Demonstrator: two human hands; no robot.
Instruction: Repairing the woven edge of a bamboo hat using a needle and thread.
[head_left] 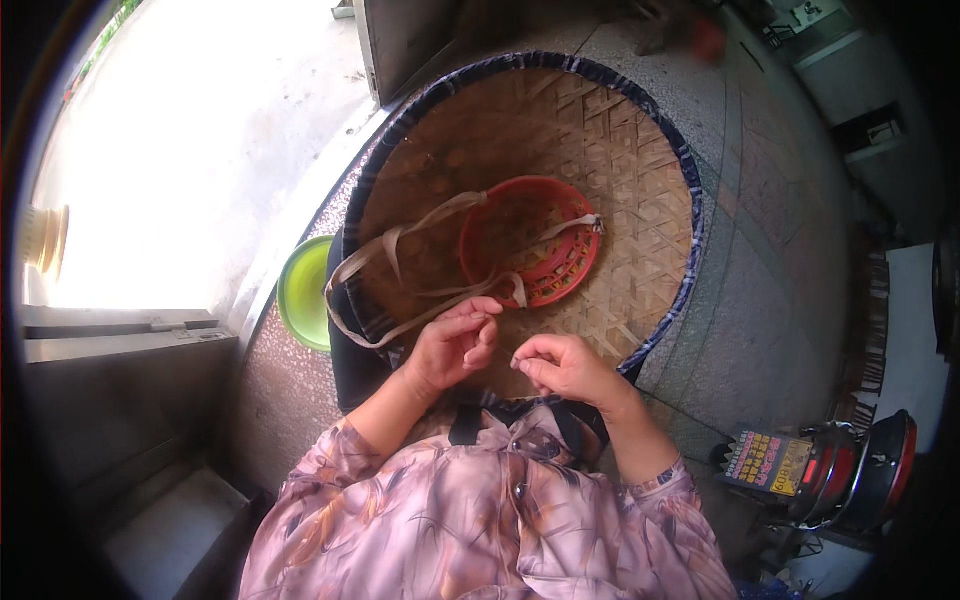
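A wide round woven bamboo tray [640, 250] with a blue cloth-bound rim lies in front of me, its near edge at my lap. On it sits a small red plastic basket [478, 240] with slatted sides. Pale cloth straps [430, 222] are tied to the basket and loop out over the tray's left rim. My left hand [455, 345] is raised over the tray's near part, fingers curled, just below the basket. Facing it, my right hand [565, 368] has thumb and forefinger pinched together. Anything between the fingers of either hand is too small to make out.
A lime-green basin [305, 293] stands on the speckled floor left of the tray. Beyond an open metal door [410, 40] is bright ground. A black and red round-ended object [865, 472] and a printed card [768, 462] are at the lower right.
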